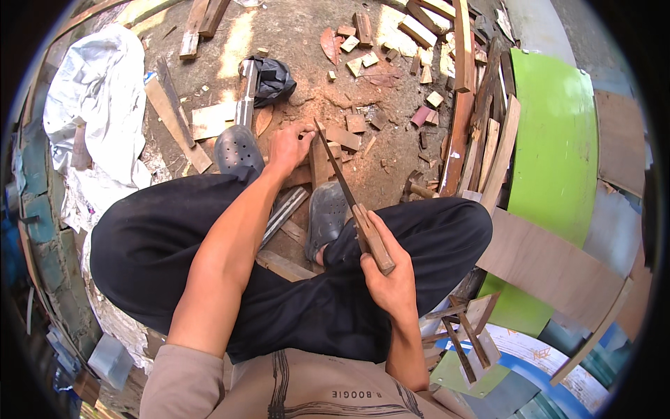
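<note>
My right hand (391, 276) is wrapped round the wooden handle of a handsaw (338, 167). Its narrow dark blade slants up and to the left, the tip close to my left fingers. Under the blade a strip of wood (318, 162) lies between my feet, its lower end by my right shoe (326, 216). My left hand (289, 148) is closed at the strip's far end, thumb and fingertips pinched together; whatever sits between them is too small to make out. Short wood offcuts (344, 137) lie just right of the blade.
Small wood blocks (356, 123) and dry leaves are scattered on the ground ahead. Long boards (481, 140) are piled at the right, beside a green panel (555, 160). A dark plastic bag (273, 80) lies past my left shoe (239, 148). White cloth (98, 105) covers the left side.
</note>
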### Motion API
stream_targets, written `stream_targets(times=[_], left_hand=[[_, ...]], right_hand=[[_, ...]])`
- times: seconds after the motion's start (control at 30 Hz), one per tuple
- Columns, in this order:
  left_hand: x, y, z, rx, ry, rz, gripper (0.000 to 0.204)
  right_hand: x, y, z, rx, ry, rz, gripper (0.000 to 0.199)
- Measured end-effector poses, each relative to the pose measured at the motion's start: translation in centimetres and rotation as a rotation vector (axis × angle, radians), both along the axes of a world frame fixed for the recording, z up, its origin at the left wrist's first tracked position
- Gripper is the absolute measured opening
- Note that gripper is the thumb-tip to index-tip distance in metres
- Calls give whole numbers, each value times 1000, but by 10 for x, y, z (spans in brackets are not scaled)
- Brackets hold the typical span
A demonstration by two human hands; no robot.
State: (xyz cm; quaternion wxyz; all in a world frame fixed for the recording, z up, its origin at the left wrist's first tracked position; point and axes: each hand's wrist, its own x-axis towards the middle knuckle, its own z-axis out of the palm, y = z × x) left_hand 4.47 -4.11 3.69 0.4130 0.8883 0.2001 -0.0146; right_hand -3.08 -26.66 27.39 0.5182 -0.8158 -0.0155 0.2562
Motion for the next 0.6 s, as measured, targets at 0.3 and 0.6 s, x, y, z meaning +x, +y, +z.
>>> stream_targets(times=[0.3,0.6], left_hand=[[7,-1,4,3,35,-39,22],[14,-8,-5,52,-23,-83,25]], right_hand=[[37,39,-64,-94,-74,-4,61],[66,44,-87,-70,38,-99,58]])
